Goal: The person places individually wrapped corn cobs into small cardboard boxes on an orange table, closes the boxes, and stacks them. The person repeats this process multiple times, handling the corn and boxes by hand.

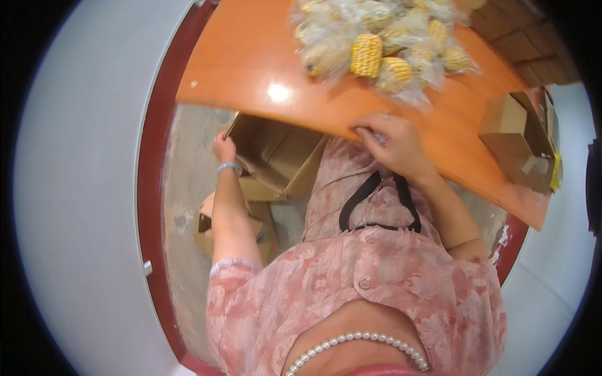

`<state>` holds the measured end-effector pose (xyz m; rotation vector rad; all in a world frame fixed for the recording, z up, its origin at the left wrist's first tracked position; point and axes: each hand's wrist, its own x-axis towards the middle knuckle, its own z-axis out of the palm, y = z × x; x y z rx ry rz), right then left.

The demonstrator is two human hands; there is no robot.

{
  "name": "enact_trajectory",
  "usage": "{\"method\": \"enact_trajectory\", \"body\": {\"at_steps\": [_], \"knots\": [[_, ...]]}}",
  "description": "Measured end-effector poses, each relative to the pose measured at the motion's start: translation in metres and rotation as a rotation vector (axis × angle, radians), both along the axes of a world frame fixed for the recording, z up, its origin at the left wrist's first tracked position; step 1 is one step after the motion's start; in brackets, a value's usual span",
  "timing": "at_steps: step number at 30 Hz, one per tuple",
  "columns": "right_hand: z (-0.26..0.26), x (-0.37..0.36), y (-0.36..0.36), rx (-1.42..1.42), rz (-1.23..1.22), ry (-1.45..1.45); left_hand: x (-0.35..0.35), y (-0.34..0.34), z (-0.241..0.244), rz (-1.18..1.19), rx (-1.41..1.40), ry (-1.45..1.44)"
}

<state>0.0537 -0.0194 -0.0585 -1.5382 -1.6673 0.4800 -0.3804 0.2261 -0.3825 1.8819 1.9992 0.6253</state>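
My left hand point(225, 146) grips the rim of an open cardboard box point(277, 150), which sits low beside my legs and partly under the table edge. The part of its inside that I can see shows bare cardboard. My right hand point(392, 143) is at the front edge of the orange table point(235, 61), its fingers curled. A small shiny, clear bit shows inside the curl, too unclear to name. Beyond that hand lies a pile of corn cob pieces in clear plastic bags point(400, 33). One corn piece point(367, 55) at the front of the pile looks unwrapped.
On the table's right end stands another open cardboard box point(512, 136), with a yellow tape roll point(557, 171) beside it. Stacked cartons point(526, 42) rise at the back right. More cardboard point(263, 225) lies on the floor, and a wall point(94, 164) runs along the left.
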Motion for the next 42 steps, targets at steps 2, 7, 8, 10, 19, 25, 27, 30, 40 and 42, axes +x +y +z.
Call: {"method": "enact_trajectory", "body": {"at_steps": [2,7,8,10,19,25,27,30,40,42], "knots": [[-0.003,0.003,0.0,-0.012,-0.006,0.002,0.01,0.007,-0.007,0.003,0.112,-0.036],[-0.005,0.006,-0.002,0.067,-0.018,-0.006,-0.013,0.003,-0.018,-0.135,-0.071,-0.28],[-0.006,0.007,-0.003,0.106,-0.01,-0.023,-0.023,0.002,-0.013,-0.224,-0.089,-0.318],[-0.009,0.009,-0.003,0.16,0.025,-0.029,-0.043,0.009,-0.001,-0.147,-0.089,-0.206],[0.037,0.046,-0.05,-0.013,-0.121,0.184,-0.003,-0.034,0.083,0.008,0.079,-0.394],[0.112,0.136,-0.15,0.372,-0.811,-0.155,0.044,-0.127,0.14,0.215,0.208,-0.672],[0.126,0.176,-0.178,0.347,-0.98,-0.186,0.07,-0.146,0.171,0.032,0.258,-0.665],[0.129,0.212,-0.205,0.047,-0.98,-0.272,0.121,-0.159,0.217,-0.346,0.308,-0.693],[0.116,0.208,-0.219,0.212,-0.739,-0.147,0.396,-0.223,0.424,-1.495,0.382,-0.574],[0.119,0.207,-0.221,0.223,-0.713,-0.133,0.45,-0.237,0.441,-1.622,0.518,-0.5]]}}
